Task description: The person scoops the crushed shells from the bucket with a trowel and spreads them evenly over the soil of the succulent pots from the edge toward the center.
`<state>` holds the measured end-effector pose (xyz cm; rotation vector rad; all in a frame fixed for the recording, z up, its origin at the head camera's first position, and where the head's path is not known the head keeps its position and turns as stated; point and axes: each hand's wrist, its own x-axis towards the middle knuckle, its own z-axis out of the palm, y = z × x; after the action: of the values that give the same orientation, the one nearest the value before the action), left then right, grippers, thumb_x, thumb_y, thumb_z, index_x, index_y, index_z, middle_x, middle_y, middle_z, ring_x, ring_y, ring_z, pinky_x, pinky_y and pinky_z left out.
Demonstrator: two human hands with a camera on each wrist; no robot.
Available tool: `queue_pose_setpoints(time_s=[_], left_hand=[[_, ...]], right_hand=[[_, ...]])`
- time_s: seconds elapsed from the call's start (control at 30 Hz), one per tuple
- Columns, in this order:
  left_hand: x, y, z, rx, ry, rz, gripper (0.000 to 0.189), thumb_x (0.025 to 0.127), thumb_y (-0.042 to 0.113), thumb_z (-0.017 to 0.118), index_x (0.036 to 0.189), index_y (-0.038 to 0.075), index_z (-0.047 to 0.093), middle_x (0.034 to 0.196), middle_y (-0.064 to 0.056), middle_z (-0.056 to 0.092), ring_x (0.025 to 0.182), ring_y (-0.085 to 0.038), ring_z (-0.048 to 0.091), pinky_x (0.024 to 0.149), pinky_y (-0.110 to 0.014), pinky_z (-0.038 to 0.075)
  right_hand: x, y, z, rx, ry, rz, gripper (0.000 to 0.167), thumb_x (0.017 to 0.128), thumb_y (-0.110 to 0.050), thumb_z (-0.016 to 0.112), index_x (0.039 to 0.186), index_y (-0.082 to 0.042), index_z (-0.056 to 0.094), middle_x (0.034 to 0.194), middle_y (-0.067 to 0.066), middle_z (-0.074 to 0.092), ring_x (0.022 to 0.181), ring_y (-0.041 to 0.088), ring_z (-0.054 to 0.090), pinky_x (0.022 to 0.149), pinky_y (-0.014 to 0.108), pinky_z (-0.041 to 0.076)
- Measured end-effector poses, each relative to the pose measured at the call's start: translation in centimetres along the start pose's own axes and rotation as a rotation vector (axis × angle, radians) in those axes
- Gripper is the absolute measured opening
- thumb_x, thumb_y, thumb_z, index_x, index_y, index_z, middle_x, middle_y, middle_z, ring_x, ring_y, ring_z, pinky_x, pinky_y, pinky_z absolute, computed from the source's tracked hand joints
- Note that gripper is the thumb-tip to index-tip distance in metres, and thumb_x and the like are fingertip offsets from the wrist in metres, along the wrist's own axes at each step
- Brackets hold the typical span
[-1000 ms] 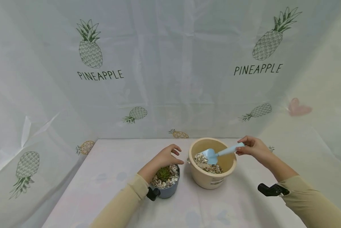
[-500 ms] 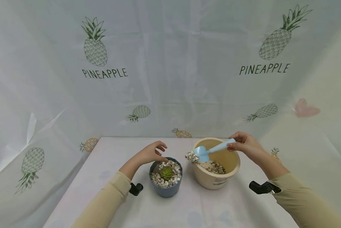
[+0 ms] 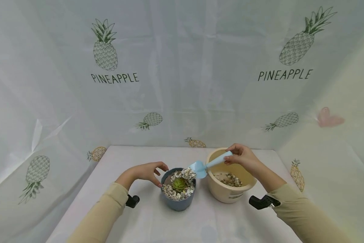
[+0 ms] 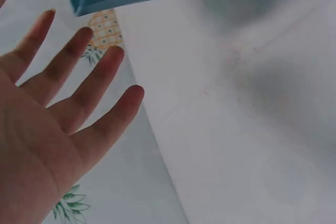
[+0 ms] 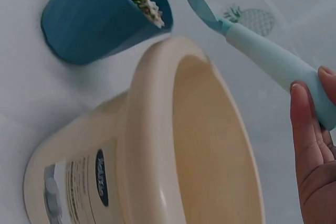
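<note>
My right hand point(image 3: 242, 157) pinches the handle end of a light blue toy shovel point(image 3: 219, 160), also seen as a pale blue shovel point(image 5: 273, 56) in the right wrist view. Its scoop carries whitish pebbles point(image 3: 188, 173) over the right rim of a blue-grey plant pot point(image 3: 178, 204). Inside that pot a green succulent point(image 3: 179, 185) stands among pale stones. My left hand point(image 3: 147, 172) is at the pot's left rim, thumb tip right at the edge. In the left wrist view its fingers point(image 4: 100, 85) are spread and hold nothing.
A beige bucket point(image 3: 224, 195) with some gravel point(image 3: 230, 180) at its bottom stands just right of the pot, under my right hand. Both stand on a pale cloth-covered table point(image 3: 133, 219). A pineapple-print curtain point(image 3: 182, 84) rises behind.
The shovel, loaded with pebbles, has come up out of the bucket and moved left to the plant pot. My left hand has drawn back from above the succulent to the pot's left rim.
</note>
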<state>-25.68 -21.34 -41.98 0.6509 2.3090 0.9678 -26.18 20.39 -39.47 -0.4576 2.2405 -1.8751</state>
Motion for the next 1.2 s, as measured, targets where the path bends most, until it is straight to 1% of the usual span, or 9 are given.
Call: queue_pose_setpoints(time_s=[0.13, 0.27, 0.5, 0.57, 0.7, 0.83, 1.03, 1.13, 1.2], left_hand=[[0.5, -0.3, 0.6, 0.03, -0.062, -0.004, 0.076, 0.076, 0.011, 0.085, 0.141, 0.013, 0.046, 0.146, -0.009, 0.04, 0.125, -0.037, 0.048, 0.092, -0.045, 0.048], [1.3, -0.4, 0.9, 0.065, -0.099, -0.022, 0.076, 0.075, 0.012, 0.086, 0.14, 0.02, 0.048, 0.15, -0.008, 0.035, 0.126, -0.036, 0.047, 0.09, -0.045, 0.049], [3.0, 0.8, 0.4, 0.162, -0.176, -0.026, 0.078, 0.071, 0.012, 0.089, 0.137, 0.029, 0.05, 0.151, -0.004, 0.034, 0.125, -0.037, 0.047, 0.089, -0.042, 0.049], [3.6, 1.0, 0.2, 0.185, -0.193, -0.024, 0.079, 0.071, 0.012, 0.089, 0.137, 0.031, 0.05, 0.151, -0.001, 0.034, 0.125, -0.036, 0.047, 0.091, -0.041, 0.048], [4.4, 1.3, 0.1, 0.182, -0.203, -0.027, 0.076, 0.073, 0.015, 0.088, 0.137, 0.033, 0.051, 0.151, 0.001, 0.035, 0.133, -0.034, 0.039, 0.1, -0.045, 0.041], [4.7, 1.4, 0.1, 0.17, -0.205, -0.029, 0.076, 0.073, 0.02, 0.088, 0.137, 0.034, 0.05, 0.152, 0.001, 0.033, 0.139, -0.033, 0.031, 0.105, -0.05, 0.035], [4.7, 1.1, 0.1, 0.175, -0.206, -0.029, 0.076, 0.073, 0.022, 0.088, 0.137, 0.036, 0.05, 0.152, 0.001, 0.034, 0.136, -0.039, 0.035, 0.104, -0.052, 0.037], [4.5, 0.8, -0.1, 0.173, -0.203, -0.041, 0.077, 0.073, 0.024, 0.088, 0.138, 0.037, 0.049, 0.152, 0.002, 0.033, 0.135, -0.039, 0.036, 0.103, -0.051, 0.038], [4.3, 0.5, -0.3, 0.173, -0.199, -0.048, 0.079, 0.072, 0.023, 0.089, 0.139, 0.037, 0.048, 0.152, 0.002, 0.033, 0.134, -0.038, 0.038, 0.1, -0.05, 0.04]], right_hand=[[0.2, 0.3, 0.6, 0.025, -0.015, 0.002, 0.034, 0.089, -0.001, 0.069, 0.114, 0.016, 0.051, 0.092, 0.014, 0.066, 0.081, 0.022, 0.07, 0.077, 0.04, 0.057], [0.1, 0.4, 1.1, 0.03, -0.034, -0.001, 0.034, 0.09, 0.0, 0.068, 0.114, 0.017, 0.05, 0.093, 0.014, 0.065, 0.08, 0.022, 0.07, 0.078, 0.044, 0.056], [-0.3, 0.6, 1.6, 0.036, -0.049, -0.01, 0.037, 0.089, 0.0, 0.068, 0.114, 0.02, 0.049, 0.092, 0.015, 0.065, 0.079, 0.023, 0.07, 0.077, 0.045, 0.056], [-0.4, 0.7, 1.7, 0.041, -0.048, -0.009, 0.038, 0.089, 0.0, 0.068, 0.114, 0.02, 0.048, 0.092, 0.015, 0.065, 0.079, 0.023, 0.07, 0.076, 0.045, 0.056], [-0.6, 0.7, 1.9, 0.048, -0.05, -0.012, 0.036, 0.089, 0.0, 0.069, 0.113, 0.018, 0.049, 0.093, 0.016, 0.065, 0.08, 0.024, 0.07, 0.074, 0.041, 0.057], [-0.6, 0.8, 2.3, 0.043, -0.05, -0.007, 0.033, 0.089, 0.001, 0.068, 0.112, 0.017, 0.05, 0.092, 0.015, 0.065, 0.079, 0.023, 0.07, 0.073, 0.039, 0.058], [-0.5, 0.8, 2.6, 0.035, -0.039, 0.01, 0.031, 0.089, 0.002, 0.068, 0.111, 0.017, 0.052, 0.091, 0.015, 0.064, 0.078, 0.022, 0.07, 0.074, 0.041, 0.057], [-0.4, 0.9, 2.7, 0.033, -0.032, 0.014, 0.03, 0.089, 0.001, 0.068, 0.11, 0.015, 0.053, 0.091, 0.015, 0.064, 0.078, 0.022, 0.069, 0.074, 0.038, 0.058], [-0.4, 0.9, 2.8, 0.036, -0.027, 0.019, 0.029, 0.089, 0.001, 0.068, 0.11, 0.014, 0.053, 0.091, 0.014, 0.064, 0.079, 0.022, 0.069, 0.075, 0.039, 0.057]])
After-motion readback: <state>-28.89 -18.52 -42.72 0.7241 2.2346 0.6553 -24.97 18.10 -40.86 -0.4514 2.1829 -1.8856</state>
